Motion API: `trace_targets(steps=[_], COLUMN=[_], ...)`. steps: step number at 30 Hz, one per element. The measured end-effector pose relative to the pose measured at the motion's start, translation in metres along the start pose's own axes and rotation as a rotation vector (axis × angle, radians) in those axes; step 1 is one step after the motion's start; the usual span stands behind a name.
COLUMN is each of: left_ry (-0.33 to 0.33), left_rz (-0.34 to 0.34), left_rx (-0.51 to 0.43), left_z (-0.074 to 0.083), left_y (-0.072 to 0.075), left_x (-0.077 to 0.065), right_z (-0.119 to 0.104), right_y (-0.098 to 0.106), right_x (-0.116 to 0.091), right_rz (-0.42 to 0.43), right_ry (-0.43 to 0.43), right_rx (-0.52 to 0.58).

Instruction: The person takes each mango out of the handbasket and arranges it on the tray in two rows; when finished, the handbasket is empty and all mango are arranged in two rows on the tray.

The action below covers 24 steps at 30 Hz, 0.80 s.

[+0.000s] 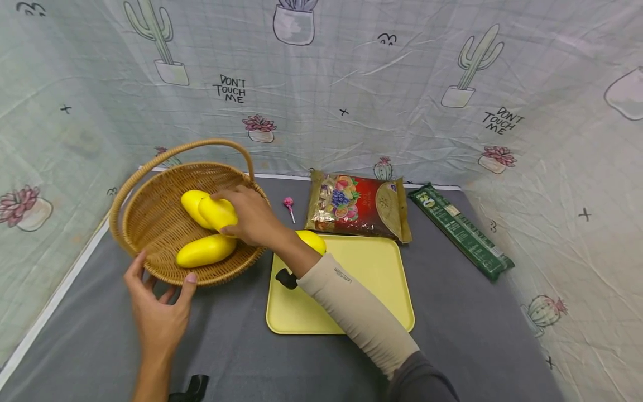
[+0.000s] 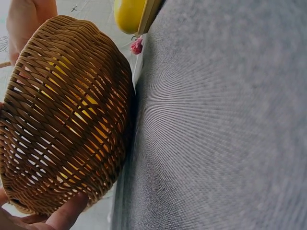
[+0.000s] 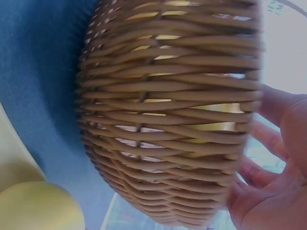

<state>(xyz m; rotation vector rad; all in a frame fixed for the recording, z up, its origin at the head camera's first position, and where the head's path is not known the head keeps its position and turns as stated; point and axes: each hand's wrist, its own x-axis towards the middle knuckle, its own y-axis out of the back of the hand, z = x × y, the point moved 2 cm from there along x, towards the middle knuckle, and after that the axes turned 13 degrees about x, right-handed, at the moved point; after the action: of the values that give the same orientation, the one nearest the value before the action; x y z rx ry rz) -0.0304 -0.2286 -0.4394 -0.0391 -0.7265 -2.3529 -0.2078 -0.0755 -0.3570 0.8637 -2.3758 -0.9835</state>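
Yellow, mango-shaped fruits are contained in the wicker basket, three in all, while another yellow fruit on the pale yellow tray is partly covered by the right forearm. In both wrist views, the basket's contents are glimpsed only as slivers through the weave. Inside the basket, the uppermost fruit is grasped by the right hand's curled fingers and thumb, and the near rim is gripped by the left hand, thumb and fingers spread apart.
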Motion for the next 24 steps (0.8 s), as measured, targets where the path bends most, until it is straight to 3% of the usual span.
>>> trace_targets(steps=[16,24], left_ry=[-0.008,-0.013], left_rz=[0.003,0.003], left_rx=[0.006,0.007], left_z=[0.0,0.001], left_y=[0.0,0.0], left_x=[0.0,0.0], right_z=[-0.005,0.006], right_y=[0.035,0.053], right_x=[-0.041,-0.061], right_rz=[0.101,0.13], right_ry=[0.098,0.079], right_rx=[0.188,0.229])
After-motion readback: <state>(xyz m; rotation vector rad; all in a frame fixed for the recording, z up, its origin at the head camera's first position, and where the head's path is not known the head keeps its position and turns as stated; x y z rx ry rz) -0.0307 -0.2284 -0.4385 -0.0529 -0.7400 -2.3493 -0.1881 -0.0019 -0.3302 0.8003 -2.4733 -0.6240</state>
